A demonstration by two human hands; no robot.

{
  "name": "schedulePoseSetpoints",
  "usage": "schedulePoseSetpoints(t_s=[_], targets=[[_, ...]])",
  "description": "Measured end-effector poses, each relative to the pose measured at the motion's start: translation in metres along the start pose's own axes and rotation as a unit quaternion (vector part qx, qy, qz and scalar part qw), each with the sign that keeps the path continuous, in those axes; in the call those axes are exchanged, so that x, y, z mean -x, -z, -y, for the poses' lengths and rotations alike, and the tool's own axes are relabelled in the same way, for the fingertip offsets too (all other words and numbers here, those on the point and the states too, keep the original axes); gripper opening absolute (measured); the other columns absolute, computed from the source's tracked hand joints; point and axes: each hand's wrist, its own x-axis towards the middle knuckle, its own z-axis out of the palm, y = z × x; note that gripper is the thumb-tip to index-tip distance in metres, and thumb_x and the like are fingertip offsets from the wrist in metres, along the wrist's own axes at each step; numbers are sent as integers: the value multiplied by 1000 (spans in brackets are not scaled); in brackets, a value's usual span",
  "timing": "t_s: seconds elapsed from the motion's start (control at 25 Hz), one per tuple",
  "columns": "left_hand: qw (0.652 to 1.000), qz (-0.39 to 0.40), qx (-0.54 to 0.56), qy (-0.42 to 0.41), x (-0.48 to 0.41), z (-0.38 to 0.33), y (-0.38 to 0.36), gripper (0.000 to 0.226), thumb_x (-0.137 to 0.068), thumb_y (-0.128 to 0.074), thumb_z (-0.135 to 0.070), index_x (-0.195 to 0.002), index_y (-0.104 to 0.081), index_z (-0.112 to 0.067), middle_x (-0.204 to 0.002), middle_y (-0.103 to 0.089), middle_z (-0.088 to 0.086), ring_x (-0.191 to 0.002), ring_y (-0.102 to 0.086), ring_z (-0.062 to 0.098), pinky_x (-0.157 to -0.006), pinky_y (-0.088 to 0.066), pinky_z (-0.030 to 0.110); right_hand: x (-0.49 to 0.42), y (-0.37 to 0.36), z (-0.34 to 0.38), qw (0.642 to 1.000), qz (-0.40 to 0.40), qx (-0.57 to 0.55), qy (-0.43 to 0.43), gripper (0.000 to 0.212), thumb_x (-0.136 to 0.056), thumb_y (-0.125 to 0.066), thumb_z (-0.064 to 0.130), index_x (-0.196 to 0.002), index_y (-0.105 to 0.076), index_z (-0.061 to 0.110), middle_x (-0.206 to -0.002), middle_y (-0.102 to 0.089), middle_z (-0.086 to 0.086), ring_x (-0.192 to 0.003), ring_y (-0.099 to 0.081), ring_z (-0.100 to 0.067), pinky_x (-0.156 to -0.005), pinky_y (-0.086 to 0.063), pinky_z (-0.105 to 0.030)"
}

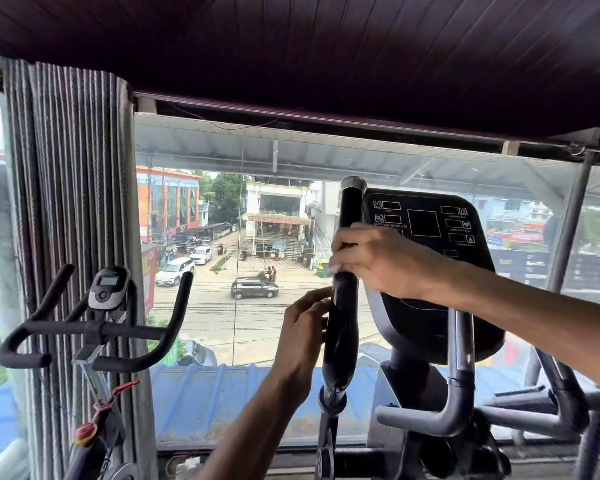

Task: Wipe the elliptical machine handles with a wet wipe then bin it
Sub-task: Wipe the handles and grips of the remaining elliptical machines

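Observation:
The elliptical's left handle (pixel 343 317) is a black upright bar in the middle of the view, with a silver cap on top. My right hand (pixel 385 261) is wrapped round the bar about a third of the way down, holding a white wet wipe (pixel 331 270) against it; only a small corner of the wipe shows. My left hand (pixel 303 327) grips the same bar lower down, fingers curled onto its left side. The machine's black console (pixel 430 230) stands just right of the handle.
A grey inner handlebar (pixel 459 375) curves below the console. A spin bike with black handlebars (pixel 94 330) and a small display stands at the left, by a grey curtain (pixel 70 202). A large window ahead looks onto a street. No bin is in view.

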Motion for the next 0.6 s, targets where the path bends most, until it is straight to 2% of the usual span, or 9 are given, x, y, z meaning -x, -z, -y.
schedulePoseSetpoints(t_s=[0.08, 0.12, 0.24, 0.28, 0.36, 0.44, 0.52, 0.6], targets=[[1000, -2, -4, 3, 2, 5, 1, 35, -102, -43, -6, -98, -75, -20, -83, -73, -1, -74, -65, 16, -73, -50, 28, -1, -2, 0, 998, -43, 10, -51, 10, -90, -75, 4, -97, -80, 8, -97, -66, -4, -90, -64, -23, -86, -60, -41], [1000, -1, -7, 3, 4, 7, 2, 37, -102, -42, -5, -96, -75, -20, -82, -73, 0, -74, -65, 15, -72, -50, 28, 3, -5, 5, 998, -39, 3, -45, 11, -90, -75, 5, -99, -80, 9, -98, -66, -3, -90, -64, -22, -85, -60, -42], [1000, 5, -7, 11, 6, 9, 6, 38, -102, -42, -4, -87, -74, -19, -80, -71, -1, -74, -65, 13, -70, -48, 25, 21, -4, 26, 999, 26, -2, 43, 15, -90, -74, 2, -102, -79, 10, -101, -66, -3, -92, -62, -18, -87, -59, -30], [1000, 2, -3, 18, 6, 10, 6, 38, -102, -42, -4, -88, -74, -19, -81, -72, 0, -75, -65, 14, -71, -48, 25, 23, -3, 26, 999, 15, 9, 47, 17, -89, -73, -1, -101, -79, 9, -101, -66, -5, -91, -63, -20, -86, -59, -31], [1000, -4, 6, 29, 7, 9, 4, 37, -102, -41, -4, -97, -76, -16, -85, -73, 3, -78, -66, 17, -73, -49, 28, 21, -2, 25, 998, -56, 22, -5, 21, -88, -67, -4, -102, -78, 8, -98, -67, -8, -88, -66, -23, -85, -62, -36], [1000, 0, 10, 24, 8, 10, 4, 37, -103, -40, -4, -101, -75, -15, -88, -75, 4, -81, -68, 18, -73, -50, 27, 25, -6, 33, 996, -79, 17, -32, 22, -94, -60, 8, -105, -79, 8, -102, -67, -7, -90, -64, -21, -87, -61, -35], [1000, 6, 15, 15, 9, 8, 6, 36, -103, -41, -4, -101, -75, -15, -91, -77, 3, -83, -70, 16, -74, -51, 26, 36, -5, 43, 999, -38, -12, -17, 29, -101, -59, 27, -114, -78, 11, -111, -66, -2, -98, -61, -15, -93, -55, -26], [1000, 2, 18, 15, 7, 8, 5, 35, -103, -42, -4, -99, -74, -16, -88, -77, 2, -80, -69, 15, -72, -50, 25, 44, -1, 38, 997, -24, -60, -38, 33, -102, -58, 33, -123, -76, 15, -117, -65, 2, -101, -62, -9, -96, -53, -21]])
